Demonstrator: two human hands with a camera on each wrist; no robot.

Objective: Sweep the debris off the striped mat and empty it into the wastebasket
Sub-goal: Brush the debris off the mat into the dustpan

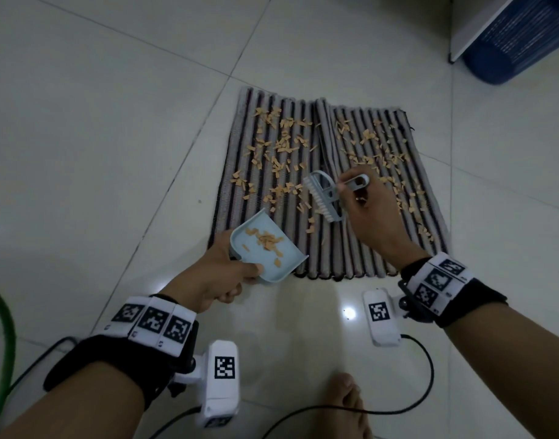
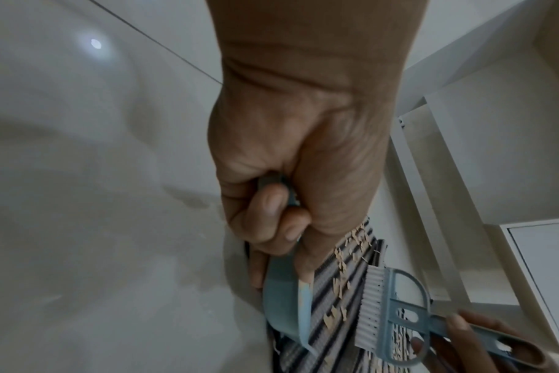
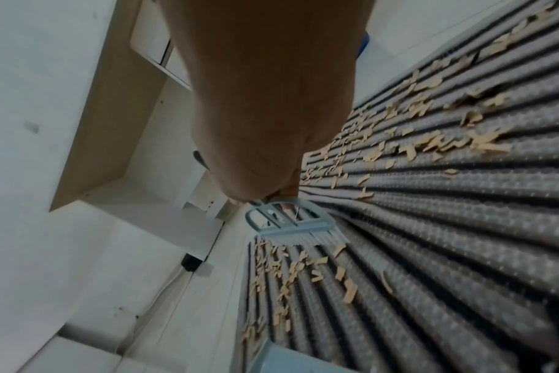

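A grey and black striped mat (image 1: 360,248) lies on the tiled floor, strewn with tan debris chips (image 1: 284,144). My left hand (image 1: 218,274) grips the handle of a light blue dustpan (image 1: 265,245) at the mat's near left corner; a few chips lie in the pan. My right hand (image 1: 363,210) holds the handle of a small grey-blue brush (image 1: 324,196), whose white bristles point left over the mat's middle. The brush (image 3: 291,224) hangs just above the mat (image 3: 463,227) in the right wrist view. The dustpan (image 2: 291,302) and brush (image 2: 396,313) also show in the left wrist view.
A blue mesh wastebasket (image 1: 519,39) stands at the far right, beside a white furniture panel (image 1: 474,23). A fold runs down the mat's middle. Black cables (image 1: 423,369) trail on the floor near me, with my bare foot (image 1: 344,403) below. A green hose (image 1: 2,353) curves at the left edge.
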